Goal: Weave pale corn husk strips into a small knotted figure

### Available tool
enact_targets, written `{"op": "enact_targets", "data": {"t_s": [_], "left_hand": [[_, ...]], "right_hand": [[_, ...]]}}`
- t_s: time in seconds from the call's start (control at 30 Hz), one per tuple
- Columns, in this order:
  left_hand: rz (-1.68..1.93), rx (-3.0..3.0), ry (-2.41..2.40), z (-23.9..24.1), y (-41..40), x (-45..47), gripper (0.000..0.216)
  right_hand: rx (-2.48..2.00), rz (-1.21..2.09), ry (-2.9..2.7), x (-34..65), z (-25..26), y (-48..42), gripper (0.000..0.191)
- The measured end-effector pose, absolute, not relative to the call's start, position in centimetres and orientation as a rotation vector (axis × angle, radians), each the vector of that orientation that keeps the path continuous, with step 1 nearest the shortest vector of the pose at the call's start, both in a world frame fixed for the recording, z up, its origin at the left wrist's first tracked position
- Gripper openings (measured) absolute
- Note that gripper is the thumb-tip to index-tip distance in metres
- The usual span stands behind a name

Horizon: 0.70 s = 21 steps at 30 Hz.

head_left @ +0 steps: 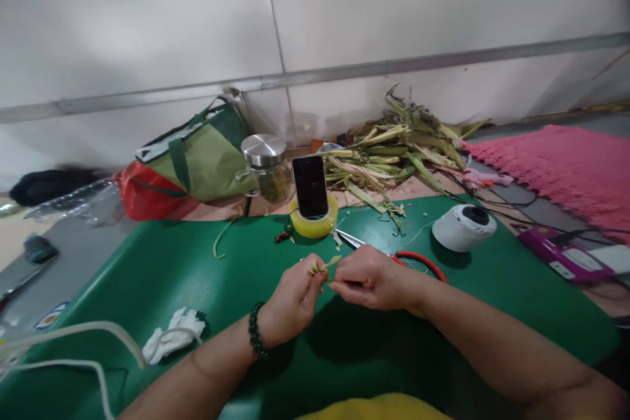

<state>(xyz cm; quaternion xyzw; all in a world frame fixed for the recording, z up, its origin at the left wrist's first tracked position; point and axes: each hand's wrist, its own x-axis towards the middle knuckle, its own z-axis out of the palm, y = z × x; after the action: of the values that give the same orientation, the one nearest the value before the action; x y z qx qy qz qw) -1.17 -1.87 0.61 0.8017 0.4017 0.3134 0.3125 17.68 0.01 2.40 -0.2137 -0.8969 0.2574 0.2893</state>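
Observation:
Just above the green mat (216,295), my left hand (295,298) is closed, pinching a pale green leaf strip (319,268) that looks folded or knotted at the fingertips. My right hand (367,279) is closed too, its thumb and finger pressed together at the strip's other side; a fine thread may be there, but it is too small to tell. Behind my right hand lie scissors (424,264) with red handles, their blades pointing up and left. A white thread spool (462,228) stands to the right, with a thin strand running from it.
A phone (310,187) leans in a yellow tape roll (314,223). Behind are a glass jar (270,174), a green bag (211,157) and a heap of husks and stalks (398,151). Crumpled tissue (173,336) and white tubing (98,328) lie left. A purple power strip (566,252) sits right.

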Motion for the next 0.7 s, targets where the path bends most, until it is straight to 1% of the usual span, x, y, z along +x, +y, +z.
{"op": "enact_targets", "data": {"t_s": [0.23, 0.37, 0.43, 0.53, 0.57, 0.6, 0.63, 0.7], "left_hand": [[0.828, 2.066, 1.092, 0.7, -1.8, -1.1, 0.03], [0.881, 2.0, 1.088, 0.9, -1.6, -0.9, 0.031], [0.909, 1.912, 1.111, 0.8, -1.2, -0.8, 0.033], [0.902, 1.64, 1.155, 0.4, -0.4, -0.8, 0.038], [0.922, 1.516, 1.187, 0.2, -0.1, -0.7, 0.039], [0.944, 1.423, 1.211, 0.1, 0.2, -0.7, 0.04], [0.966, 1.355, 1.228, -0.1, 0.3, -0.7, 0.042], [0.977, 1.301, 1.231, -0.2, 0.5, -0.6, 0.045]], "right_hand": [[-0.585, 0.641, -2.383, 17.6, 2.3, -0.2, 0.038], [-0.628, 0.688, -2.374, 17.6, 2.3, 0.0, 0.038], [-0.706, 0.828, -2.355, 17.6, 2.2, 0.4, 0.037], [-0.871, 1.251, -2.245, 17.8, 2.0, 1.2, 0.038], [-0.914, 1.325, -2.178, 17.9, 2.0, 1.4, 0.04], [-0.948, 1.316, -2.12, 18.0, 1.9, 1.5, 0.041], [-0.963, 1.221, -2.088, 18.1, 1.9, 1.6, 0.038], [-0.93, 0.883, -2.128, 18.1, 1.8, 1.6, 0.031]]}}
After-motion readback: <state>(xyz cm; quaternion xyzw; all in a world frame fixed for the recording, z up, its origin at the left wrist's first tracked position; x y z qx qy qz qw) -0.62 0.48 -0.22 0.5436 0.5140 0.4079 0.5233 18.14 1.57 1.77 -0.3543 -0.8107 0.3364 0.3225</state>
